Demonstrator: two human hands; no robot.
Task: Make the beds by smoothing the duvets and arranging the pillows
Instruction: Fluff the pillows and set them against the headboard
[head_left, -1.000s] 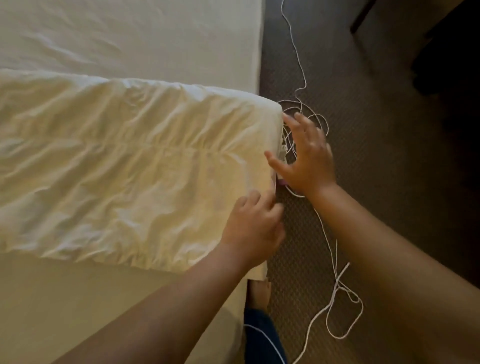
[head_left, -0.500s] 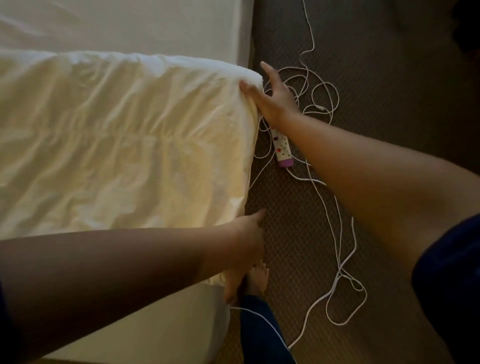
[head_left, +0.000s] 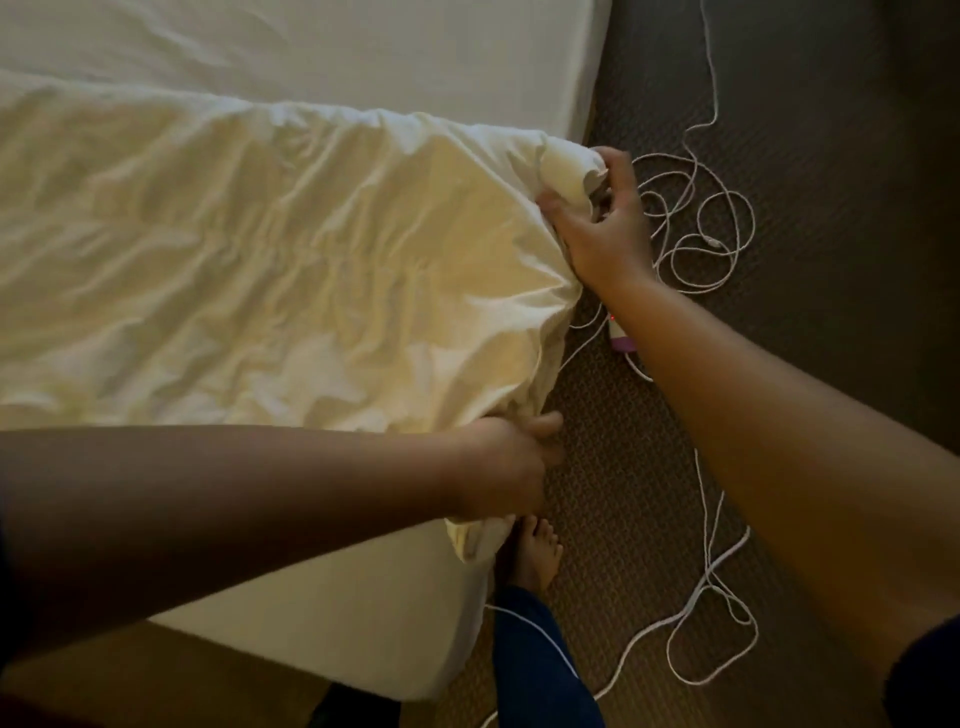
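Both forearms are bare. A dark navy short sleeve (head_left: 930, 670) is seen at the right arm, dark blue trousers (head_left: 535, 660) are worn, and the foot (head_left: 537, 553) is bare.

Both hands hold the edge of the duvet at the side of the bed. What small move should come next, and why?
Probably pull the duvet taut along its edge and lay it flat. The right hand grips the far corner and the left hand the near corner, yet the cloth between them is wrinkled and bunched, overhanging the mattress above the white cable.
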